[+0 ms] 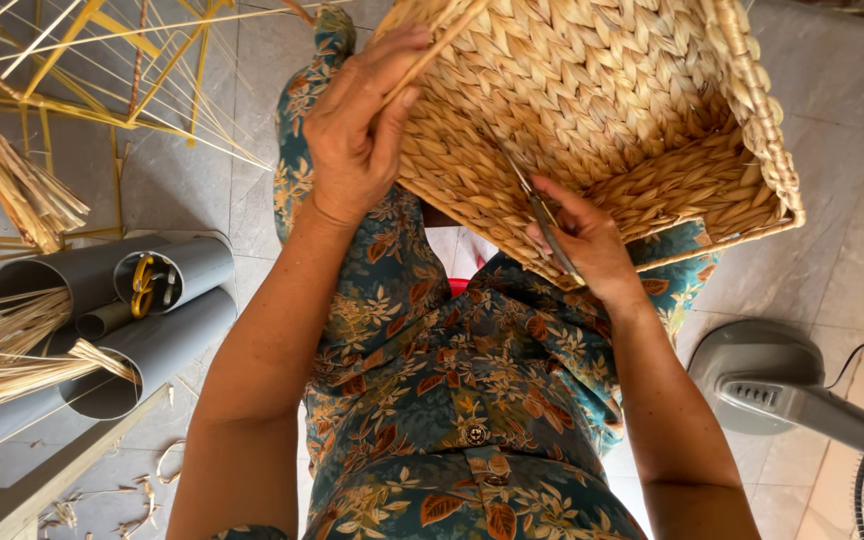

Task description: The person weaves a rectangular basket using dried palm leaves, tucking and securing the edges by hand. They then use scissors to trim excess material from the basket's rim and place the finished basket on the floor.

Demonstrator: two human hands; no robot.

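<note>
left hand [357, 135] closes its grip on a thin straw strand [432, 55], pinched against the near wall of the woven basket [592, 110]. right hand [587, 245], lower and to the right of it, grips small scissors [542, 215] whose blades point up against the basket's underside. basket rests on the lap, above both grips.
</note>
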